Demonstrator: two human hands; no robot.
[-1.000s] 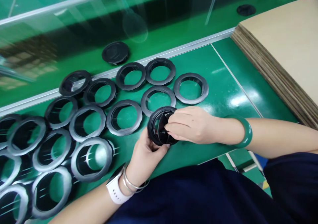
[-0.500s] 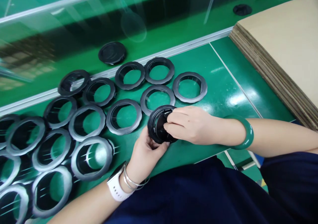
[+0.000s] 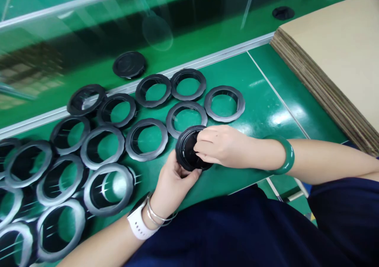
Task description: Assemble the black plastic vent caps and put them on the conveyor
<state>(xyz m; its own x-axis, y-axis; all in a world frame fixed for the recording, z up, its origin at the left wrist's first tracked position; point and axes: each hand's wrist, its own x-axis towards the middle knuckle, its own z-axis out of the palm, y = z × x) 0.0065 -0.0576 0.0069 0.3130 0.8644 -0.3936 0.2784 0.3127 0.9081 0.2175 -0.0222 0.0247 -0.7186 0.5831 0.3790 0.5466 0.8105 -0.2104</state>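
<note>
Black part (image 3: pixel 188 156): likely light and stiff, surest held around its outside

The part sits in the person's left hand (image 3: pixel 174 185), over the near side of the green bench (image 3: pixel 260 95) and just in front of the loose rings (image 3: pixel 145 157). Whether its underside touches the bench cannot be told. Its mouth is turned up and a little toward the person.

The left fingers are wrapped around the outer wall, with the thumb along the near, lower edge. The right hand (image 3: pixel 220 145) is bent over the far side of the mouth, its fingertips reaching inside; they are lost in the dark, so whether they pinch something or only press cannot be told.

The part looks like moulded plastic, so it should weigh little and hardly give under a squeeze. Its dark wall seems fairly smooth and might turn in a loose palm; the stepped rim ought to offer better purchase. A grip around the outside, as the left hand has, leaves the mouth clear for the other fingers. Anything thin inside would probably be the fragile portion and would suit a gentle touch, while the rim should bear firmer pressure.
</note>
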